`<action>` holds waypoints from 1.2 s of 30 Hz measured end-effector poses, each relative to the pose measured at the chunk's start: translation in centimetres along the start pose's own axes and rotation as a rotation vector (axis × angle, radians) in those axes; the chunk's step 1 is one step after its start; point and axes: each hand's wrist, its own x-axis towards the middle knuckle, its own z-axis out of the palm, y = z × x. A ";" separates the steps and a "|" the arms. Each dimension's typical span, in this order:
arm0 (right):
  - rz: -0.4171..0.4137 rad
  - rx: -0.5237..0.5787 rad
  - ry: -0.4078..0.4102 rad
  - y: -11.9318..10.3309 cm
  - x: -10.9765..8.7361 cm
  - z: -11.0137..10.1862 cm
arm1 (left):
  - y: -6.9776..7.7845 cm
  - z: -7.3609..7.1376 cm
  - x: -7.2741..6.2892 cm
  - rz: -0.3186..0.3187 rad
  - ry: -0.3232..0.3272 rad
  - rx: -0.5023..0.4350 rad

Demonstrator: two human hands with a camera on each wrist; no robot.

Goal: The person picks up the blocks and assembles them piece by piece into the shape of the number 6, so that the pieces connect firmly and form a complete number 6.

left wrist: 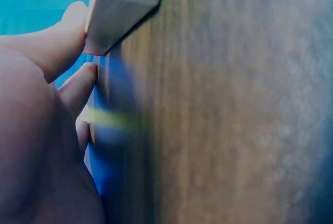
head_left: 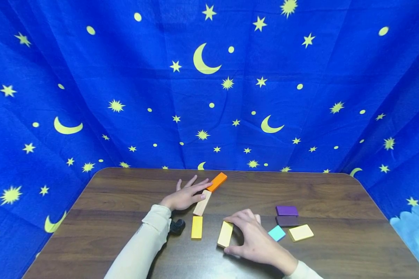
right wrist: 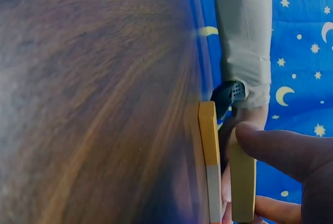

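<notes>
My left hand [head_left: 184, 197] lies over two blocks end to end, fingers straight. Its thumb touches a plain wooden block [head_left: 201, 205] and its fingertips rest by an orange block [head_left: 218, 181]. In the left wrist view, the thumb lies against the end of a wooden block [left wrist: 125, 11]. A yellow block [head_left: 197, 228] sits nearer me, just off the plain one. Between thumb and fingers, my right hand [head_left: 255, 239] pinches a pale yellow block [head_left: 225, 234]. The right wrist view shows that pale block [right wrist: 243, 187] held slightly off the tabletop, alongside the row.
Right of my right hand lie a turquoise block [head_left: 277, 233], a cream block [head_left: 301, 233] and a purple block [head_left: 287, 210]; the darker part below it may be another block. A black camera [head_left: 177, 227] is on my left wrist. A starry blue cloth [head_left: 181, 89] hangs behind the brown table [head_left: 125, 193].
</notes>
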 end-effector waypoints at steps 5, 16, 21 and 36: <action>-0.017 0.004 -0.013 -0.4 0.3 0.2 | -0.1 0.0 0.0 0.002 0.005 0.005; -0.044 0.017 -0.027 -0.8 0.8 0.7 | -0.1 0.1 0.1 -0.001 0.009 0.018; -0.026 0.020 -0.070 -1.1 0.9 0.9 | -0.1 0.2 0.1 -0.001 0.005 0.021; -0.077 0.036 -0.158 -1.7 1.3 1.4 | 0.0 0.1 0.0 -0.010 0.010 0.029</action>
